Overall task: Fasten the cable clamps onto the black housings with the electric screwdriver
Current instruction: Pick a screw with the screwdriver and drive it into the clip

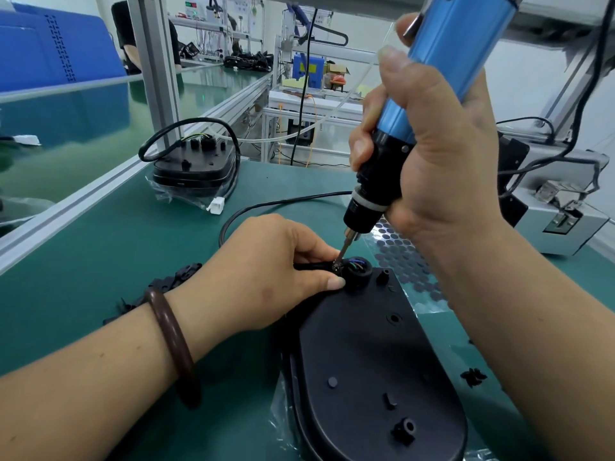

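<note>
gripping a blue cylindrical screwdriver [444, 71], right hand [442, 181]; left hand [266, 271] pinches clamp [335, 265] on matte housing [366, 354]

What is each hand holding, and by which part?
The right hand grips the electric screwdriver around its lower barrel. The left hand pinches the cable clamp between thumb and forefinger, on the black housing.

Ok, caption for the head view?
Right hand sets electric screwdriver on the cable clamp; left hand pinches it against the black housing.

Green-matted workbench [100, 254] with aluminium posts [151, 71] — blue panels [56, 48] at left, white benches [312, 101] beyond, bright even light
</note>
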The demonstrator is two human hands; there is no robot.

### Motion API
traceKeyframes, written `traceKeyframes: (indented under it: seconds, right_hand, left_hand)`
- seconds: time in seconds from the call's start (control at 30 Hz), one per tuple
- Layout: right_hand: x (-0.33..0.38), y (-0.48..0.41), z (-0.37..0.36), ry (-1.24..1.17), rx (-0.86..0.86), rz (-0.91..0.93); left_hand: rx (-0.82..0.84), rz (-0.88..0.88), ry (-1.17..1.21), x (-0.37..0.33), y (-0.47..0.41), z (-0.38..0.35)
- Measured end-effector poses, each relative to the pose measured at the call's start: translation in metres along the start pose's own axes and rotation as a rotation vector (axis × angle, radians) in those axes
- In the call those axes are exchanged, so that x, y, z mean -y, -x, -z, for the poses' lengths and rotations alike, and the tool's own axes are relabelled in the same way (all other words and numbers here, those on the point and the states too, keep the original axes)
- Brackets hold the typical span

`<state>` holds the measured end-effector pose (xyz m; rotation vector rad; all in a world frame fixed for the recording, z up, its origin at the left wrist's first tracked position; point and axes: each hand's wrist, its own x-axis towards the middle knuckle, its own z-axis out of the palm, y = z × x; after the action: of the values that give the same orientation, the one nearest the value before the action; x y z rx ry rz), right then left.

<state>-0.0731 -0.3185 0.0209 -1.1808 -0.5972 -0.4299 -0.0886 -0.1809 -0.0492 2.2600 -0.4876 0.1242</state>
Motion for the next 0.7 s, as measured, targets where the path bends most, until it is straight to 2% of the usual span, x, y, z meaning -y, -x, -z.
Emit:
traceKeyframes:
  seconds: [0.23,0.5,0.7]
  right_hand:
    - [-0.001,-0.002,0.003,0.017,-0.055,-0.013]
    - [0.002,-0.010,0.013,-0.024,-0.233,-0.042]
    - [-0.002,-0.003,0.007,-0.007,-0.170,-0.057]
  left_hand:
    - [-0.019,0.019,0.022,0.001,0.000,-0.001]
    - [-0.029,0.041,0.016,0.000,0.000,-0.001]
    - [-0.017,0.016,0.024,0.000,0.001,0.000]
